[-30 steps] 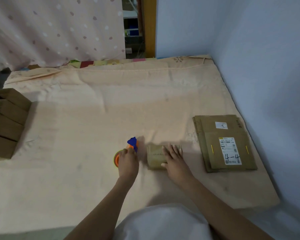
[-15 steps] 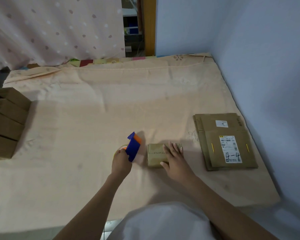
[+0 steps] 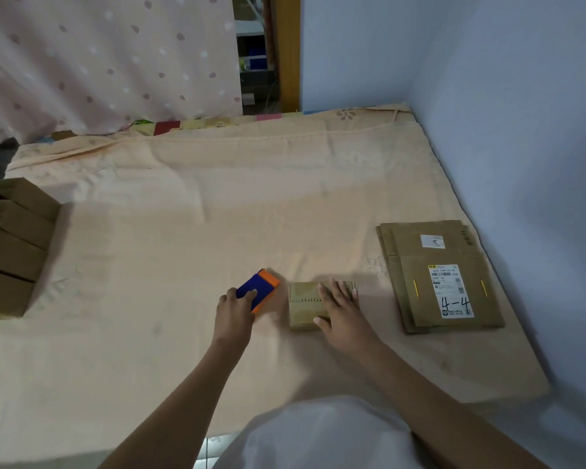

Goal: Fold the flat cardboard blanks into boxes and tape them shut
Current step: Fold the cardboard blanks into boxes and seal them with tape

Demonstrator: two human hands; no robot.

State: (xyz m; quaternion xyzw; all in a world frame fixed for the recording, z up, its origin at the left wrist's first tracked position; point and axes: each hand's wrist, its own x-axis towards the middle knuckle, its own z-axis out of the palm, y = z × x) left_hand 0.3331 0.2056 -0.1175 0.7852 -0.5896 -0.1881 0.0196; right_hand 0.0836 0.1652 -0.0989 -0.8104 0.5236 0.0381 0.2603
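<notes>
Dim, soft indoor light, faint shadows beside the stacked cardboard, slight overall blur, and wide-angle bending at edges.

- Left hand (image 3: 234,309): forearm reaches forward from lower left; fingers curled round the tape dispenser (image 3: 257,292), thumb on its blue side.
- Right hand (image 3: 342,308): forearm enters from lower right; palm down, fingers straight and slightly spread, pressing flat on the small box (image 3: 304,304).
</notes>
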